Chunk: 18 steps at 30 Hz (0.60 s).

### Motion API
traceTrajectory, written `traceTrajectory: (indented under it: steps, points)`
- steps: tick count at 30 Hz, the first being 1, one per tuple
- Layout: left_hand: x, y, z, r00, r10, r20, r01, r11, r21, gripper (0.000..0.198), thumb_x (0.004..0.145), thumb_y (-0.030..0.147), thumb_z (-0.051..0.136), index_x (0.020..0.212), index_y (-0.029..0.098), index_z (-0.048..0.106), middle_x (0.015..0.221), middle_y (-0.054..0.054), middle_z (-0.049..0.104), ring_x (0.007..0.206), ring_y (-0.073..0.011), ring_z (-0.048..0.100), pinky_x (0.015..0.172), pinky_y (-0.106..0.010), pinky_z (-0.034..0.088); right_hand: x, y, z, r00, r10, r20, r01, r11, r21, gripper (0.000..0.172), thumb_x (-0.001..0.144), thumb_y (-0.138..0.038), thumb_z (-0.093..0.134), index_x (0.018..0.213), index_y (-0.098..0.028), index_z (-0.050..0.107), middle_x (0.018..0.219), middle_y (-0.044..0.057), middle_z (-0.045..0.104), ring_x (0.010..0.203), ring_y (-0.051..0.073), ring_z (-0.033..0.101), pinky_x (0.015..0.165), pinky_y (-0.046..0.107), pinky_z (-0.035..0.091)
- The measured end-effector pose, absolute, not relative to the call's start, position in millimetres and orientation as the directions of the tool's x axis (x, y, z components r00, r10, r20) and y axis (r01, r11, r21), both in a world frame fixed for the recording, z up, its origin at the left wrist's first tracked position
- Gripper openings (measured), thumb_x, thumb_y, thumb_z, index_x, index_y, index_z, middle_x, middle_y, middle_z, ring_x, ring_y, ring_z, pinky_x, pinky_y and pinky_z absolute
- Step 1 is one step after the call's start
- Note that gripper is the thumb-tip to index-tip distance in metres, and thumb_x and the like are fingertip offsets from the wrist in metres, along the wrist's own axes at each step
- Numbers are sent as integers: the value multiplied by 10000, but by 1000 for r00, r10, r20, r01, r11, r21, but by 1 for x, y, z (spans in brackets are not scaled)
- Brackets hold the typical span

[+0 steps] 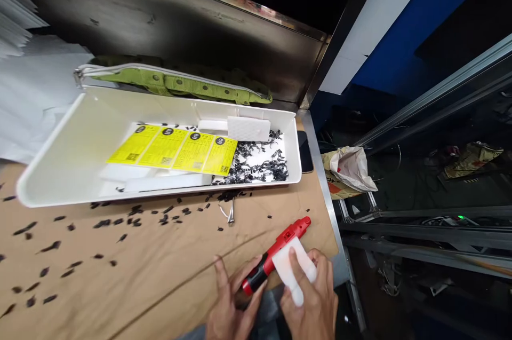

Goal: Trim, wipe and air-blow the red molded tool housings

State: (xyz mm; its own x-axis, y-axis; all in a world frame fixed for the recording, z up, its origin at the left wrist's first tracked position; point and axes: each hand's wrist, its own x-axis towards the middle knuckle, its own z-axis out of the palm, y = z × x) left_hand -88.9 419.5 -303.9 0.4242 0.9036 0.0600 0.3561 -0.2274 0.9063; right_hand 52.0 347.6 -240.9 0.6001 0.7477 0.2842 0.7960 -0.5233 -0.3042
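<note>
My left hand grips the black end of a slim red-and-black handheld tool, which tilts up to the right over the table's near right corner. Its red body carries small openings, and fingers hide part of the black end. In my right hand is a white sponge, pressed against the side of the red body with a finger lying on top. Beyond both hands, a pair of metal tweezers rests on the brown table surface.
A long white bin holds yellow label sheets, white pads and many small black pieces. More black bits are scattered over the table's left. Behind stands a green zip pouch; a phone and paper bag are at right.
</note>
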Motion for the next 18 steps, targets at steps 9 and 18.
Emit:
traceTrajectory:
  steps: [9, 18]
  points:
    - [-90, 441, -298, 528, 750, 398, 384, -628, 677, 770, 962, 295, 510, 1601, 224, 86, 1060, -108, 785, 1055, -269, 727, 905, -439, 604, 128, 345, -227, 748, 629, 212, 643, -609, -464, 474, 922, -272, 512, 1392, -281, 575, 1147, 91, 501, 1067, 259, 527, 873, 414, 515]
    - [-60, 456, -262, 648, 624, 437, 515, -781, 352, 525, 928, 485, 510, 1340, 165, 572, 1150, -142, 721, 1259, -382, 530, 1134, -517, 280, 77, 327, -253, 719, 668, 192, 653, -555, -516, 462, 968, -299, 507, 1424, -364, 527, 1151, 71, 424, 1056, 244, 515, 894, 417, 499]
